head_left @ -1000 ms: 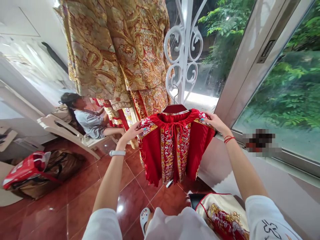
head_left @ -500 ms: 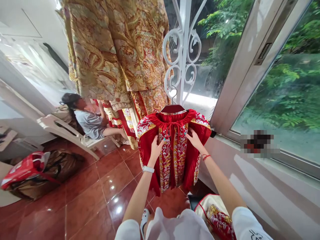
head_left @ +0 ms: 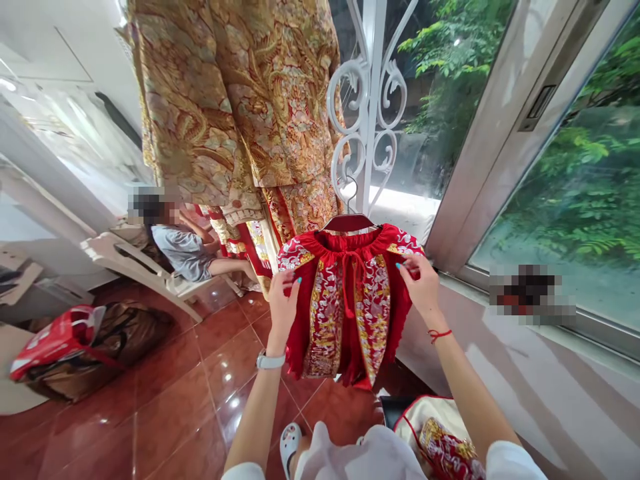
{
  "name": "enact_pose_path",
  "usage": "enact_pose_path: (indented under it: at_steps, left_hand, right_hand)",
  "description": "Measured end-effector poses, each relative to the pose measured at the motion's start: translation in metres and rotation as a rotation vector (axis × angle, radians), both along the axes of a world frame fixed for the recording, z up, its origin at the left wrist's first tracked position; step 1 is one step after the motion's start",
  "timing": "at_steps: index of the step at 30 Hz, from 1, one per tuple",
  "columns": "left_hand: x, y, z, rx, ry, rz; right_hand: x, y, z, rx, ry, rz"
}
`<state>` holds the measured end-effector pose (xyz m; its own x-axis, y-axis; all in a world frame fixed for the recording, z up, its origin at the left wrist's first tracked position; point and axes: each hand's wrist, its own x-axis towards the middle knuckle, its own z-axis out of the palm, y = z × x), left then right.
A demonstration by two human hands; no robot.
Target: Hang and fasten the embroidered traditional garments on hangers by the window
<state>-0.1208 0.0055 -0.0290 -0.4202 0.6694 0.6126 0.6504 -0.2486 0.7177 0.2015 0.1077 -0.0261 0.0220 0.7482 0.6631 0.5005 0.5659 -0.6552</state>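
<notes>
A small red jacket [head_left: 350, 300] with gold and silver embroidered bands and a tied cord at its gathered neck hangs in front of me. Its dark red hanger [head_left: 351, 222] has a metal hook, close to a white scrolled metal frame [head_left: 369, 100]. My left hand [head_left: 283, 300], with a white watch on the wrist, is closed with bent fingers at the jacket's left side, below the shoulder. On the opposite side my right hand [head_left: 421, 283] curls its fingers on the other edge, thumb toward the front. The fingertips partly hide the fabric they pinch.
Large gold embroidered garments [head_left: 240, 100] hang at the upper left. A seated person [head_left: 183, 247] is on a white chair [head_left: 145, 267] behind them. Bags [head_left: 65, 340] lie on the tiled floor. A window [head_left: 560, 187] is at right; an embroidered cloth [head_left: 445, 440] lies below.
Both my hands have moved outward from the jacket's front bands to its two sides. The front bands now spread apart toward the bottom, and the tie cord hangs lower.
</notes>
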Motion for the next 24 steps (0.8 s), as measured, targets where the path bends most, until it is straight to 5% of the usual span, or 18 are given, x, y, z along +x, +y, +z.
enact_pose_path:
  at_steps: [3, 7, 11, 17, 20, 24]
  left_hand:
    - [-0.004, 0.026, 0.034, 0.114, 0.249, 0.065]
    - [-0.009, 0.065, 0.069, 0.079, 0.419, -0.056]
    - [-0.017, 0.087, 0.080, -0.003, 0.401, -0.120]
    - [-0.049, 0.099, 0.104, -0.323, 0.209, -0.370]
    - [-0.043, 0.073, 0.089, -0.223, 0.149, -0.285]
    - [0.002, 0.021, 0.011, 0.015, -0.041, 0.062]
  right_hand:
    - [-0.007, 0.021, 0.026, 0.165, -0.056, -0.109]
    - [-0.026, 0.060, 0.049, 0.113, -0.111, 0.092]
    - [-0.027, 0.090, 0.056, -0.055, 0.012, 0.295]
    - [0.001, 0.106, 0.078, -0.569, -0.028, 0.681]
    - [0.006, 0.096, 0.076, -0.435, -0.026, 0.605]
    - [0.011, 0.079, 0.053, -0.083, -0.070, 0.368]
